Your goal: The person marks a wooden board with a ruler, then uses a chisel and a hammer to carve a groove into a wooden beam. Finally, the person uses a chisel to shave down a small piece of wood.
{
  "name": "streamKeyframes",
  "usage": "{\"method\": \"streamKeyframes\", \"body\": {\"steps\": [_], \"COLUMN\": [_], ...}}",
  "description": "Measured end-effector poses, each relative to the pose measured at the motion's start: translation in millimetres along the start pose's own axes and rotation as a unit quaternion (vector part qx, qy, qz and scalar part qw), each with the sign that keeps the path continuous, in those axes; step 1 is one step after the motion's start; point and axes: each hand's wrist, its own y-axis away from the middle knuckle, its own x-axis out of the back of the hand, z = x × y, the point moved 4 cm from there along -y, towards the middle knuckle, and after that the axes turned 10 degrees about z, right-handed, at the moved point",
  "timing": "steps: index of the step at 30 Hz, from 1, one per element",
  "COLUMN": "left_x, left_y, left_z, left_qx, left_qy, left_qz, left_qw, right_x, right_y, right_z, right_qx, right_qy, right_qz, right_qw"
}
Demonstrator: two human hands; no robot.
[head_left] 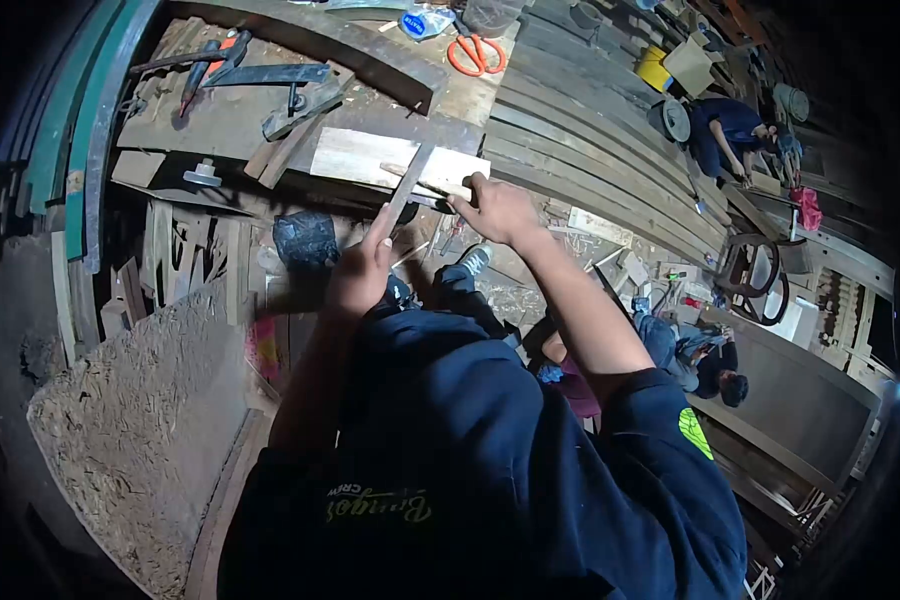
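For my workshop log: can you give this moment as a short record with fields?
left hand: grips a flat metal tool laid across the pale board
right hand: on the board's near edge; grip unclear
bench: orange scissors, dark clamp
others: person in blue, second person

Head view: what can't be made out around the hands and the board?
1. The flat tool in the left hand: head view, grip end hidden in the fist; kind too blurred to tell.
2. The right hand on the pale board: grip or mere press unclear; the hand itself covers the contact.
3. The bench underside: dark, cut off by the blue hoodie.
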Motion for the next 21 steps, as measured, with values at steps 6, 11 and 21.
{"method": "streamKeyframes", "body": {"steps": [6,11,21], "left_x": [-18.0,-25.9,-7.0], "left_y": [-3.0,-10.6,-19.2], "left_z": [17.4,7.2,38.8], "left_qx": [-0.13,-0.147,-0.007], "left_qy": [0.031,-0.01,-0.1], "left_qz": [0.152,0.171,0.098], "left_qw": [0.979,0.974,0.99], "right_x": [-11.6,-12.3,-13.4], "right_y": [-2.9,-7.3,-16.2], "right_z": [-0.1,-1.3,3.2], "right_qx": [0.019,0.025,0.054], "right_qy": [0.007,0.001,-0.017], "right_qz": [0.029,0.023,0.013], "right_qw": [0.999,0.999,0.998]}}
